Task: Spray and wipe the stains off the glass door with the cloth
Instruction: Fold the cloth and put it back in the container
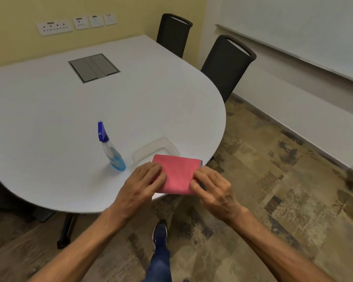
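Observation:
A folded pink cloth (pixel 178 174) is held over the near edge of the white round table (pixel 69 119). My left hand (pixel 145 182) grips the cloth's left edge and my right hand (pixel 210 186) pinches its right edge. A clear spray bottle (pixel 110 151) with a blue trigger head and blue liquid stands upright on the table, a little to the left of my left hand. No glass door is in view.
A clear plastic tray (pixel 161 144) lies on the table just behind the cloth. A grey cable hatch (pixel 94 67) sits mid-table. Two black chairs (pixel 226 66) stand at the table's far right. A wall with a whiteboard (pixel 293 27) runs along the right; patterned floor lies below.

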